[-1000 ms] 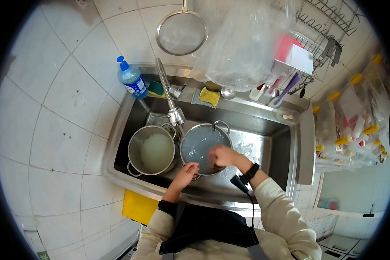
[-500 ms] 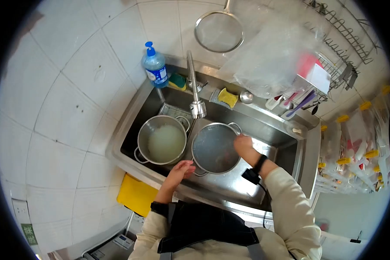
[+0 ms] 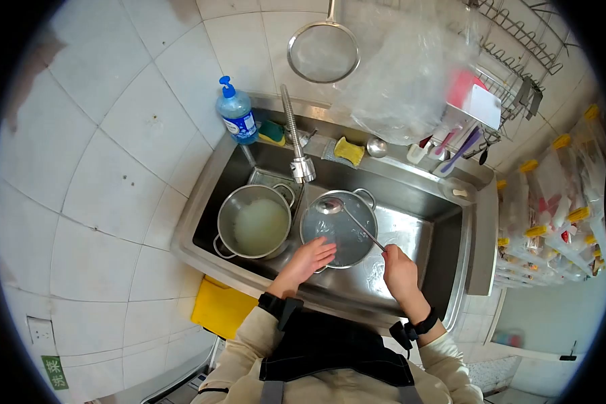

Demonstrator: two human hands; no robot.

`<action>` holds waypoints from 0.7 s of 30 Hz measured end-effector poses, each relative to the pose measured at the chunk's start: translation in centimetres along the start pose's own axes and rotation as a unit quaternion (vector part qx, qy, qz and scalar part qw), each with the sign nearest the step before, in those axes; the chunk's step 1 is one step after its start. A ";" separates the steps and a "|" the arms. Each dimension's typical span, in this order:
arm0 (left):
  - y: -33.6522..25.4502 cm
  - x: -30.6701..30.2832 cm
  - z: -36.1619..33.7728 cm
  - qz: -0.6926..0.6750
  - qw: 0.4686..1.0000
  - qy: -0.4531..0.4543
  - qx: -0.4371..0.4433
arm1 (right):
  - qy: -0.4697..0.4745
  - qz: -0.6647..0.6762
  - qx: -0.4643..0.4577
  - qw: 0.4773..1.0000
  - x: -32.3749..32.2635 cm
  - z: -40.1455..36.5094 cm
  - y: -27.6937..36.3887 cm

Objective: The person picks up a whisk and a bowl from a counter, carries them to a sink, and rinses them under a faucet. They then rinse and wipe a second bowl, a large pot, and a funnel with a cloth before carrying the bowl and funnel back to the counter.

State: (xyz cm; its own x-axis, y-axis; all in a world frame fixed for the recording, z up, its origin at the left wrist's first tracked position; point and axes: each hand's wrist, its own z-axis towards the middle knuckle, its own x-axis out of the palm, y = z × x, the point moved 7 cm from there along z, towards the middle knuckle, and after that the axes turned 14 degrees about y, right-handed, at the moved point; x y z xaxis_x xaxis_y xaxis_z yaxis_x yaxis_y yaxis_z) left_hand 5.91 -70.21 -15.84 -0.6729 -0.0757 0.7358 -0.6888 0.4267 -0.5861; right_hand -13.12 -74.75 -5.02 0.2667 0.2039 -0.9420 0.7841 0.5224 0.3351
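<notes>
A steel ladle (image 3: pixel 359 225) slants across the two-handled pot (image 3: pixel 376 219) in the sink, its bowl over the far left part of the greyish water. My right hand (image 3: pixel 400 273) is closed round the end of the handle, just outside the pot's right near side. At the pot's near left rim, my left hand (image 3: pixel 310 258) has its fingers stretched out and holds nothing. Ripples show on the water. To the left stands a second two-handled pot (image 3: pixel 225 237) with cloudy, pale liquid inside.
A spring-necked faucet (image 3: pixel 304 170) hangs between the pots at the back of the steel sink (image 3: pixel 411 236). Along the back ledge are a blue soap bottle (image 3: pixel 238 116), a yellow sponge (image 3: pixel 349 151) and a small round metal piece (image 3: pixel 377 147). A strainer (image 3: pixel 324 52) hangs on the wall.
The ladle has come into view over the water, held in my right hand, which has moved right and nearer me. My left hand has moved right to the pot's near rim.
</notes>
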 end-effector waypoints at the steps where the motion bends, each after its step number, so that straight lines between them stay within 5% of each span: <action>1: -0.6 0.5 0.1 -0.041 0.999 0.016 0.011 | -0.002 0.001 -0.003 1.000 0.2 0.1 0.1; 7: -5.8 2.2 0.1 -0.240 0.956 0.110 0.129 | -0.098 -0.107 -0.100 0.984 0.5 0.4 2.7; 10: -7.1 -1.0 0.6 -0.255 0.939 0.012 0.230 | -0.107 -0.083 -0.135 0.982 1.9 0.8 2.7; 14: -7.8 -2.9 1.1 -0.238 0.939 -0.019 0.246 | -0.099 -0.078 -0.173 0.977 2.6 1.3 3.5; 18: -7.5 -5.1 2.6 -0.191 0.956 0.036 0.219 | -0.042 0.071 -0.087 0.993 4.4 3.6 0.9; 19: -7.0 -5.1 3.1 -0.188 0.960 0.073 0.194 | 0.052 0.166 -0.086 0.981 6.0 4.5 0.2; 20: -7.1 -5.0 2.8 -0.172 0.970 -0.047 0.163 | 0.143 0.260 -0.081 0.952 7.3 5.0 -0.1; 21: -6.9 -6.0 3.6 -0.169 0.973 -0.040 0.155 | 0.136 0.260 -0.071 0.953 7.2 5.5 -0.6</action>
State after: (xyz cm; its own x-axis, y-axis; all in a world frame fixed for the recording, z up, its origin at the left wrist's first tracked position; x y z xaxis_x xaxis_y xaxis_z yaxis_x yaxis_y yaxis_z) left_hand 13.70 -75.94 -17.44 -0.4034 -0.2390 0.8833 -0.9146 0.0746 -0.3975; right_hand -8.56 -78.15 -12.13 0.4280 0.6626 -0.6146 0.4963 0.3960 0.7726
